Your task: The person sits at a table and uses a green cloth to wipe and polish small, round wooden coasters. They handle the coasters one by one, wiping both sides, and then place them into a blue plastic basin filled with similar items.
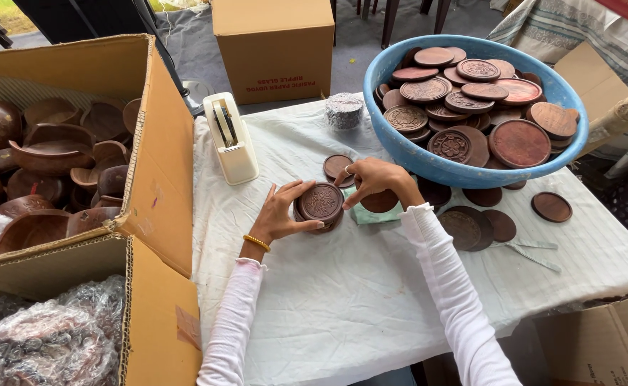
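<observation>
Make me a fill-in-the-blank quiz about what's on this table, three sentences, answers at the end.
1. The left hand cups a round carved wooden ____ on the white cloth.
2. The basin heaped with carved wooden discs is ____ in colour.
3. The cream tape dispenser stands beside an open ____ box of wooden bowls.

Missing words: box; blue; cardboard

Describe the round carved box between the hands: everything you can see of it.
The round carved box looks like dark brown wood, low and cylindrical, with a floral medallion carved into its lid inside a ringed border. The lid sits on and the box rests flat on the white cloth. The left hand cups its left side, thumb below and fingers curling over the top edge. The right hand hovers just above and right of it; contact is unclear.
</observation>
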